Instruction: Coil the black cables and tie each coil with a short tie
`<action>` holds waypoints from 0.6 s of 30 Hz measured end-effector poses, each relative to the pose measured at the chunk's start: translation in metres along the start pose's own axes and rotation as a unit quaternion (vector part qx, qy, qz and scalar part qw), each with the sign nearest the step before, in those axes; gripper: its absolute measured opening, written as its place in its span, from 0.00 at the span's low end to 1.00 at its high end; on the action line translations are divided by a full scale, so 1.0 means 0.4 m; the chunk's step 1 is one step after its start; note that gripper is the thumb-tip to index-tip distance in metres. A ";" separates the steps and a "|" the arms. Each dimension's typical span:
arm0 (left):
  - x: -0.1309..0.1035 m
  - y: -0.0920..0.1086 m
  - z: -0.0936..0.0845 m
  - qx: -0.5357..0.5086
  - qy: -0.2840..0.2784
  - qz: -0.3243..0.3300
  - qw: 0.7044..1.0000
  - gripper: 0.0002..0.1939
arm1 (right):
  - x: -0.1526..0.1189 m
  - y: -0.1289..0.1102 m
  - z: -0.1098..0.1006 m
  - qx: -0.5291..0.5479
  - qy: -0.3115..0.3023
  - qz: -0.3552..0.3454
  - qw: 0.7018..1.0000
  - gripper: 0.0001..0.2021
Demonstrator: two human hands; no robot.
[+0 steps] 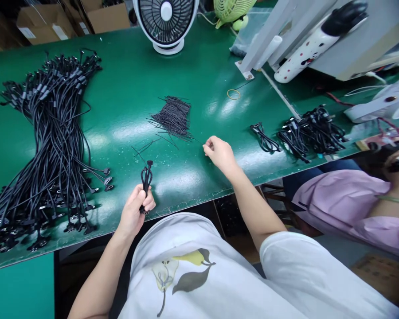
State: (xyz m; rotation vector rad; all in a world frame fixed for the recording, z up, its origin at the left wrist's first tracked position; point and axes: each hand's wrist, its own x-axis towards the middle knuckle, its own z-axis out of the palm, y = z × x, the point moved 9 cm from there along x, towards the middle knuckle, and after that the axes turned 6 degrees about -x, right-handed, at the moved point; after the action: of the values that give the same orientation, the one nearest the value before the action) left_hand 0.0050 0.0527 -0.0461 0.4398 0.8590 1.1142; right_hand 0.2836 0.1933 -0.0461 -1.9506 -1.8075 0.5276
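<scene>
My left hand (137, 204) is closed around a folded black cable (146, 178), whose loops and connector stick up past the fingers near the table's front edge. To the right, my right hand (219, 152) pinches the end of a thin black twist tie (197, 140), just off the green table top. That tie points toward a pile of black twist ties (173, 117) in the middle. A few loose ties (146, 147) lie between the pile and my left hand.
A large bundle of black cables (58, 119) covers the left side. Coiled cables (312, 130) are heaped at right, with one bundled cable (265, 138) beside them. A white fan (166, 22), a yellow rubber band (233, 94) and a spotted bottle (306, 53) stand or lie farther back. A co-worker's sleeve (346, 199) shows at right.
</scene>
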 end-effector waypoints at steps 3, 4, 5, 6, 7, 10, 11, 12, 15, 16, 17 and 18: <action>0.006 -0.015 0.034 -0.002 -0.020 -0.012 1.000 0.20 | -0.091 -0.049 0.045 0.208 -0.075 0.012 0.975 0.11; 0.011 -0.021 0.047 -0.002 -0.029 -0.016 0.999 0.22 | -0.130 -0.092 0.076 0.261 -0.129 -0.005 0.957 0.12; 0.016 -0.026 0.057 0.002 -0.036 -0.017 0.999 0.24 | -0.173 -0.143 0.105 0.291 -0.183 -0.032 0.939 0.13; 0.022 -0.029 0.063 0.011 -0.041 -0.015 0.999 0.25 | -0.216 -0.195 0.127 0.295 -0.224 -0.071 0.926 0.12; 0.028 -0.030 0.064 0.029 -0.042 -0.006 0.999 0.25 | -0.252 -0.243 0.137 0.277 -0.238 -0.117 0.923 0.10; 0.041 -0.016 0.038 0.150 -0.018 0.047 0.987 0.23 | -0.314 -0.352 0.106 0.113 -0.123 -0.289 0.943 0.08; 0.043 -0.008 0.026 0.206 0.000 0.070 0.976 0.22 | -0.328 -0.382 0.089 0.040 -0.062 -0.349 0.934 0.09; 0.043 0.001 0.015 0.263 0.018 0.095 0.960 0.20 | -0.343 -0.410 0.074 -0.026 -0.006 -0.408 0.912 0.11; 0.030 0.022 0.013 0.394 0.040 0.166 0.903 0.18 | -0.394 -0.476 0.048 -0.131 0.101 -0.579 0.798 0.13; 0.025 0.023 0.020 0.418 0.032 0.180 0.890 0.17 | -0.409 -0.490 0.044 -0.139 0.115 -0.623 0.761 0.14; 0.024 0.017 0.027 0.434 0.015 0.175 0.884 0.18 | -0.421 -0.500 0.042 -0.141 0.122 -0.656 0.731 0.15; 0.024 0.011 0.028 0.441 0.002 0.161 0.883 0.18 | -0.427 -0.506 0.044 -0.144 0.120 -0.678 0.710 0.16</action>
State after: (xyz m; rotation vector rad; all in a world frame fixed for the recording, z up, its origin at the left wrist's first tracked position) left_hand 0.0129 0.0643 -0.0400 1.3787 1.3131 0.9647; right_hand 0.0916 0.0362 0.0480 -0.3007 -2.5526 -0.5086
